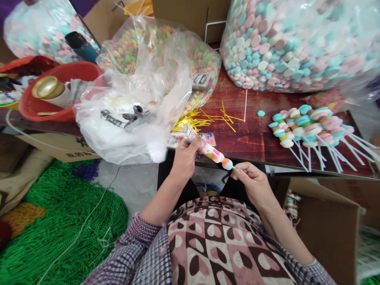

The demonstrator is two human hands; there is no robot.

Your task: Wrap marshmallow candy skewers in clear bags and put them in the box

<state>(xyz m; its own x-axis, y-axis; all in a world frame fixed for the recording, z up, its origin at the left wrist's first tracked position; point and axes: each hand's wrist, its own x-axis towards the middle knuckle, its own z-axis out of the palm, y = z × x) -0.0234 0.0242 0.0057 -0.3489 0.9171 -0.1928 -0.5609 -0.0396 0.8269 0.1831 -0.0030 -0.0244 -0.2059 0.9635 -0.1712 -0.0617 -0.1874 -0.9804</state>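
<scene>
Head view, pastel candy skewer [215, 153], clear-wrapped

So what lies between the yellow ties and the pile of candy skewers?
A loose blue candy and a bare white stick, in the head view.

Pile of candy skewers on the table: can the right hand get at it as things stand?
Probably yes: the pile lies just beyond the right hand with nothing standing between, though that hand is pinching the stick of a skewer.
</scene>
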